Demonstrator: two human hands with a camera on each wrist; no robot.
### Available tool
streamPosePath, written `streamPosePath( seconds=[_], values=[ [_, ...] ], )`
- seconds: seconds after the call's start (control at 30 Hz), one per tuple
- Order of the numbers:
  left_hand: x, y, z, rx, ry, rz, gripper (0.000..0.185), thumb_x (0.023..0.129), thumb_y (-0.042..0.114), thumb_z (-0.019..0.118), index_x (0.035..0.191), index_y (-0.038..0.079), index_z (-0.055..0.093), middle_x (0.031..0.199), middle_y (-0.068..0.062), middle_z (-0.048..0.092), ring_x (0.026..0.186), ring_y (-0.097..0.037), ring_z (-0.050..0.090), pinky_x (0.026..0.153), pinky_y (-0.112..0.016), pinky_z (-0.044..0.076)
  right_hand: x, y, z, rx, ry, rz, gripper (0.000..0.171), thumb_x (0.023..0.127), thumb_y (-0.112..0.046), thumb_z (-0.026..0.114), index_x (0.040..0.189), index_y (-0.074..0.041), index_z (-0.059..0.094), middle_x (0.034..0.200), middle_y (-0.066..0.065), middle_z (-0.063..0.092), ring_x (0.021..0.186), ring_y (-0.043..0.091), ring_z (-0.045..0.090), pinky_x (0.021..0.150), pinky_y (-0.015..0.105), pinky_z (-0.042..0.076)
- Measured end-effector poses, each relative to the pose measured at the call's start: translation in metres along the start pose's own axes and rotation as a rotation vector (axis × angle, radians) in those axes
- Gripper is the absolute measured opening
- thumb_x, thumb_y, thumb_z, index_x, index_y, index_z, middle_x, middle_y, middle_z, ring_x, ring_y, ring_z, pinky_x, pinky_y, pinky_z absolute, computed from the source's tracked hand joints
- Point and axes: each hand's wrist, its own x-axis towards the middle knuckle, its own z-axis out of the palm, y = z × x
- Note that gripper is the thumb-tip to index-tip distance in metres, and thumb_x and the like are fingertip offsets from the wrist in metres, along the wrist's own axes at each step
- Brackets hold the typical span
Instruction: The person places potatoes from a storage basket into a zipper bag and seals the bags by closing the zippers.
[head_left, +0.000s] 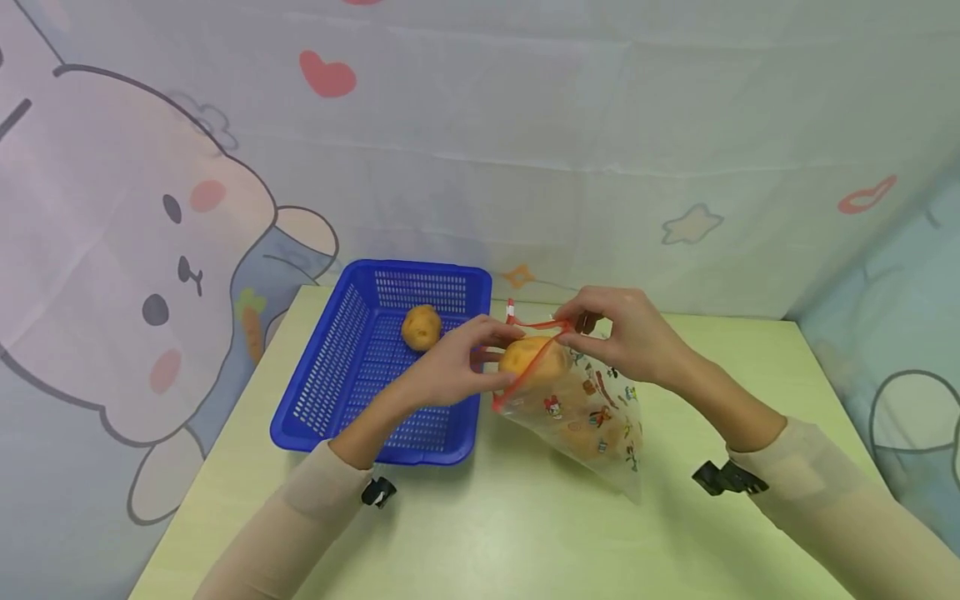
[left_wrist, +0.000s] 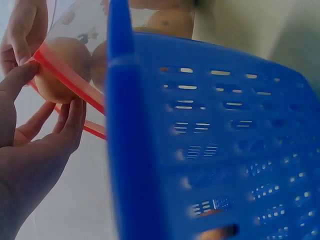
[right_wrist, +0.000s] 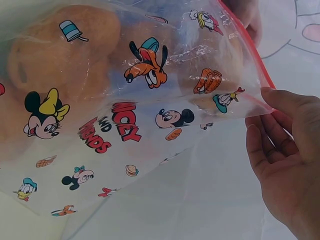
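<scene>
My left hand [head_left: 457, 365] grips a yellow-brown potato [head_left: 523, 357] at the mouth of a clear zip bag [head_left: 592, 417], thumb on one side and fingers on the other. The bag has a red zip edge and printed cartoon figures. With thumb and fingers, my right hand [head_left: 633, 337] pinches a corner of the red edge, and the mouth gapes toward the left hand. Through the plastic, more potatoes [right_wrist: 60, 55] show inside the bag in the right wrist view. One potato [head_left: 422, 327] lies in the blue basket [head_left: 431, 458], left of the bag.
The basket has slotted plastic walls and stands on a pale green table [head_left: 480, 533], its right rim close to the left hand and the bag. Behind the table hangs a printed cloth backdrop [head_left: 570, 167]. Black wrist mounts [head_left: 378, 492] sit at both sleeves.
</scene>
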Motion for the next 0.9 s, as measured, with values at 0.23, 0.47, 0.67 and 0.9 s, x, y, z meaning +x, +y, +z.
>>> streamPosePath(
  seconds=[0.23, 0.47, 0.67, 0.9],
  values=[
    [-0.011, -0.003, -0.019, 0.052, 0.092, 0.026, 0.045, 0.100, 0.023, 0.077, 0.141, 0.011, 0.063, 0.137, -0.003, 0.062, 0.132, -0.026, 0.059, 0.110, -0.046, 0.052, 0.001, -0.001, 0.000, 0.000, 0.010, 0.009, 0.022, 0.087, -0.004, 0.087, 0.105, -0.013, 0.078, 0.091, -0.011, 0.071, 0.078, 0.006, 0.065, 0.072, 0.023, 0.055],
    [-0.018, -0.014, -0.048, 0.173, 0.259, -0.013, 0.052, 0.097, 0.024, 0.080, 0.143, 0.010, 0.060, 0.141, -0.005, 0.061, 0.134, -0.026, 0.057, 0.114, -0.054, 0.046, 0.000, 0.000, 0.001, -0.008, 0.019, 0.001, 0.021, 0.088, -0.005, 0.087, 0.105, -0.013, 0.078, 0.091, -0.011, 0.071, 0.079, 0.006, 0.066, 0.072, 0.023, 0.055],
    [-0.020, -0.034, -0.062, 0.309, 0.391, -0.100, 0.066, 0.093, 0.030, 0.084, 0.149, 0.008, 0.056, 0.147, -0.010, 0.054, 0.130, -0.028, 0.054, 0.112, -0.052, 0.047, -0.001, 0.000, 0.003, -0.002, 0.023, -0.005, 0.019, 0.090, -0.004, 0.085, 0.107, -0.010, 0.078, 0.092, -0.010, 0.072, 0.080, 0.007, 0.065, 0.071, 0.030, 0.058],
    [-0.022, -0.057, -0.075, 0.349, 0.428, -0.194, 0.076, 0.091, 0.030, 0.086, 0.154, 0.007, 0.050, 0.155, -0.018, 0.046, 0.132, -0.039, 0.052, 0.101, -0.056, 0.055, -0.004, 0.000, 0.002, -0.016, 0.027, 0.002, 0.020, 0.090, -0.005, 0.085, 0.108, -0.010, 0.078, 0.092, -0.009, 0.072, 0.080, 0.007, 0.066, 0.072, 0.026, 0.057]
  ],
)
